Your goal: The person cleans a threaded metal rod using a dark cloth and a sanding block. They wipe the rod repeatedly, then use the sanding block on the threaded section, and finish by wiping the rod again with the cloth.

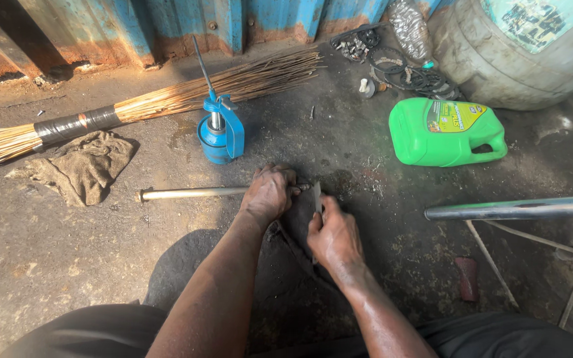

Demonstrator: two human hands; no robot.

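On oil-stained concrete floor [67, 265]: left hand [270, 192], fingers closed around end of long pale metal rod [190, 193] lying flat; right hand [333, 235], fingers curled gripping small dark flat piece [316, 197] beside rod tip. Nearby: blue oil can [219, 136], green plastic jug [447, 132], straw broom [154, 103], grey rag [84, 166].

Rod [190, 193] end under left hand [270, 192]

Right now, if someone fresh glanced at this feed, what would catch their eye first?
Probably the bright green jug lying on its side at upper right, and the blue oil can standing near the middle of the ground. Below them, the left hand grips the end of a metal rod while the right hand holds a dark flat piece against it.
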